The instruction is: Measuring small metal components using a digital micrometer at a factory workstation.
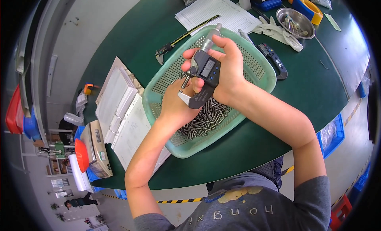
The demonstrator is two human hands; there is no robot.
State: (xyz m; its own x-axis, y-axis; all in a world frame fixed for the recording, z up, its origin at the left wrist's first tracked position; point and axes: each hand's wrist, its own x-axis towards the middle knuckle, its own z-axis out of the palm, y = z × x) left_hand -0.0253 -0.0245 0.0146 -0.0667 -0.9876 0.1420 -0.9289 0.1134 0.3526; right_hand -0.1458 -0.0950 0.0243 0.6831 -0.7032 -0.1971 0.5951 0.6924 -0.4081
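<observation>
While the right hand (229, 74) grips a digital micrometer (206, 78) over a green perforated basket (257, 69), the left hand (174, 100) reaches in beneath it, back upward, among a heap of small metal pins (208, 120). The right hand's fingers curl around the micrometer's dark body, its thumb up beside the silver barrel and the display turned upward. The left hand's fingertips are hidden behind the instrument's frame, so whether they pinch a pin or lie loose cannot be told; nor is it clear that anything sits between the measuring faces.

The basket stands on a green desk (313, 78), the pins spread across its floor. A second micrometer (274, 60) lies just beside the basket's right wall, and a caliper (169, 46) rests near its far left corner, one end over printed sheets (222, 13). An open binder (131, 125) lies to the left.

The step in hand appears to be gauging pins one by one, at the point of picking a piece or setting it for a reading. The next move seems to call for a single pin held square between the faces, the micrometer kept steady and its display in sight.
</observation>
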